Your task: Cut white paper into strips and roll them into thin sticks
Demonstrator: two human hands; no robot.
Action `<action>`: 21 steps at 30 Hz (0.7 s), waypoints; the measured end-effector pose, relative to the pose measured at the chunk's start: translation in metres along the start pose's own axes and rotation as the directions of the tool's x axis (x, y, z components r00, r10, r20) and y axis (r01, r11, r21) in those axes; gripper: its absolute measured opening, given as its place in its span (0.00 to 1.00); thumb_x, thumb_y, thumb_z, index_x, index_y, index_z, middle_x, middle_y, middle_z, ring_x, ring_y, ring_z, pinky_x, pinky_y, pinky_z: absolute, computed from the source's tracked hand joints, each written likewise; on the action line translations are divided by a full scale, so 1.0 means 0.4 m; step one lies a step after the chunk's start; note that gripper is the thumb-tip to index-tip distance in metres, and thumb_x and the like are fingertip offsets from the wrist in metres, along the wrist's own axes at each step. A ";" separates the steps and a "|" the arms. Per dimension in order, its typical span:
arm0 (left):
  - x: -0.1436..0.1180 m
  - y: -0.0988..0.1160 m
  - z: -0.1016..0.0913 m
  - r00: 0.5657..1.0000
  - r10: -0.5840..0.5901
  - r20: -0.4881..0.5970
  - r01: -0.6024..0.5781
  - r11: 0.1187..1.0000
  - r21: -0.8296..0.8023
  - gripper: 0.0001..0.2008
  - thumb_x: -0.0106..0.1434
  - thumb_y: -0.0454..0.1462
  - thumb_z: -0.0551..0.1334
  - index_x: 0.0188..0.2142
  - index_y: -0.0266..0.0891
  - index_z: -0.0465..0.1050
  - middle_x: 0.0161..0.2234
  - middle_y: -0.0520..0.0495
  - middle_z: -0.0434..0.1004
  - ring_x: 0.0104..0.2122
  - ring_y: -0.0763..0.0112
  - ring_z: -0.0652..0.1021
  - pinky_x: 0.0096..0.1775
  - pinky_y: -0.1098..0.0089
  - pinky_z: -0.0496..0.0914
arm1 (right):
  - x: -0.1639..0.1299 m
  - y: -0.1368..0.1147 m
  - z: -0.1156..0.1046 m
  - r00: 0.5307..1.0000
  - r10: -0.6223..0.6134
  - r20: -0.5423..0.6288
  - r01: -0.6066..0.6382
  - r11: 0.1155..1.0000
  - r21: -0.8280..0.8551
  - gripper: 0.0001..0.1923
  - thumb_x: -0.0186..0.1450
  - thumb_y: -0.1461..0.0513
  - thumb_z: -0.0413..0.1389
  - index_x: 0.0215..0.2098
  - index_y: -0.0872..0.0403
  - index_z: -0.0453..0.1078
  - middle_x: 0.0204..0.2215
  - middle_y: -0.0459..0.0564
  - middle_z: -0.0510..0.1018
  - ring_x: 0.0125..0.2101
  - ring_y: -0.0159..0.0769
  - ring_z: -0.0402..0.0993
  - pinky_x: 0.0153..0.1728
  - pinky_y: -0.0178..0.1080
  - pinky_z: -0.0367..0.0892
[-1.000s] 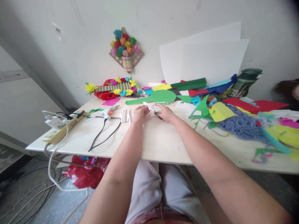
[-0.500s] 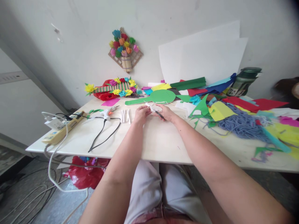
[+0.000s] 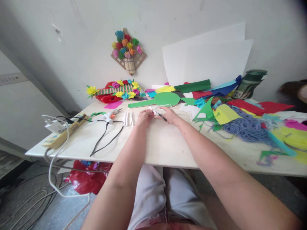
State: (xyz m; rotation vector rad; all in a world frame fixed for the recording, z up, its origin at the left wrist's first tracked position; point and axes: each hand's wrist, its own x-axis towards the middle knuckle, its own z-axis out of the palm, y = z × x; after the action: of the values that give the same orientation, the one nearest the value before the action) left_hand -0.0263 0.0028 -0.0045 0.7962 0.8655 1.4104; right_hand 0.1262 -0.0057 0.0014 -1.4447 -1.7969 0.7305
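Note:
My right hand (image 3: 169,115) is closed around a pair of scissors (image 3: 163,117) with dark handles, the blades pointing up and left toward my other hand. Pinched in the fingers of my left hand (image 3: 145,117) is a small white piece (image 3: 151,108), its shape partly hidden by fingers and blades. Both hands are close together just above the table. Several short white sticks (image 3: 128,119) lie beside my left hand. Behind the hands is a green cut-out shape (image 3: 166,98) with a round body and a long strip to the left.
A glue gun (image 3: 109,118) with a black cord and a power strip (image 3: 63,132) lie on the left. Coloured paper (image 3: 225,114), blue-grey yarn (image 3: 249,127) and a dark green bottle (image 3: 249,84) crowd the right. A flower-decorated guitar shape (image 3: 120,89) lies at the back.
The scissors have turned slightly, and their blades look closer together. Both hands stay in nearly the same place.

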 end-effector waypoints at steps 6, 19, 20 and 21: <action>0.008 -0.004 -0.004 1.000 -0.016 -0.002 0.016 1.000 0.007 0.05 0.47 0.25 0.62 0.23 0.32 0.69 0.20 0.48 0.71 0.21 0.75 0.73 0.31 0.71 0.69 | 0.000 0.000 0.002 0.998 -0.001 0.060 0.004 0.999 -0.039 0.42 0.50 0.49 0.61 0.60 0.52 0.59 0.23 0.42 0.74 0.17 0.27 0.63 0.20 0.31 0.60; 0.024 -0.012 -0.012 1.000 -0.027 0.008 0.027 0.999 0.018 0.04 0.47 0.26 0.61 0.22 0.33 0.69 0.19 0.49 0.70 0.21 0.76 0.72 0.29 0.73 0.68 | -0.005 0.002 0.013 0.996 0.012 0.088 -0.021 0.995 0.095 0.41 0.51 0.49 0.62 0.59 0.52 0.59 0.18 0.38 0.68 0.14 0.27 0.61 0.15 0.30 0.59; 0.024 -0.013 -0.013 0.999 -0.026 0.020 0.026 0.999 0.020 0.04 0.47 0.26 0.61 0.22 0.33 0.69 0.19 0.49 0.70 0.21 0.76 0.72 0.29 0.73 0.68 | -0.007 0.001 0.011 0.995 0.014 0.098 -0.025 0.993 0.113 0.40 0.52 0.49 0.61 0.59 0.53 0.59 0.17 0.38 0.68 0.14 0.27 0.61 0.15 0.30 0.59; 0.024 -0.014 -0.014 0.999 -0.027 0.034 0.027 0.999 0.022 0.04 0.46 0.26 0.61 0.23 0.33 0.68 0.20 0.49 0.70 0.21 0.75 0.72 0.29 0.73 0.68 | -0.008 0.002 0.010 0.994 0.016 0.107 -0.030 0.991 0.132 0.40 0.52 0.49 0.61 0.60 0.54 0.58 0.17 0.38 0.67 0.14 0.27 0.60 0.14 0.30 0.59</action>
State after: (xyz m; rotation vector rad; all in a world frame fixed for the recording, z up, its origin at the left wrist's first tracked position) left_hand -0.0287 0.0121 -0.0123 0.8199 0.8638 1.3622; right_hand 0.1239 -0.0088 -0.0020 -1.3630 -1.7761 0.9368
